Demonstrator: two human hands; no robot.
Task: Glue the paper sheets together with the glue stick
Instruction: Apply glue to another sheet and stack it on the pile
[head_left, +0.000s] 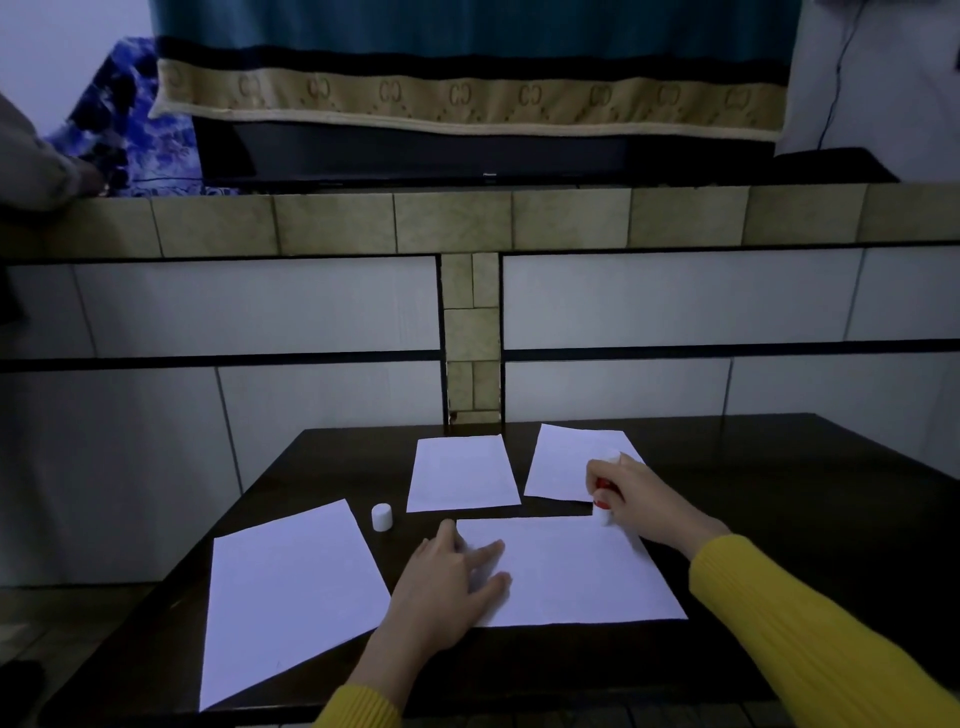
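Observation:
Several white paper sheets lie on a dark table (779, 467). The nearest sheet (571, 571) is in front of me, and my left hand (452, 577) presses flat on its left edge with fingers spread. My right hand (628, 493) grips a red and white glue stick (602, 501), tip down on the sheet's far right corner. A large sheet (288, 592) lies at the left. Two smaller sheets lie farther back, one in the middle (462, 473) and one at the right (566, 465), partly behind my right hand. The white glue cap (382, 517) stands on the table between the sheets.
A tiled wall with a ledge (467, 223) rises right behind the table. A dark screen (467, 150) under a patterned cloth (467, 98) stands on the ledge. At the far left of the ledge rests another person's sleeve and hand (47, 171).

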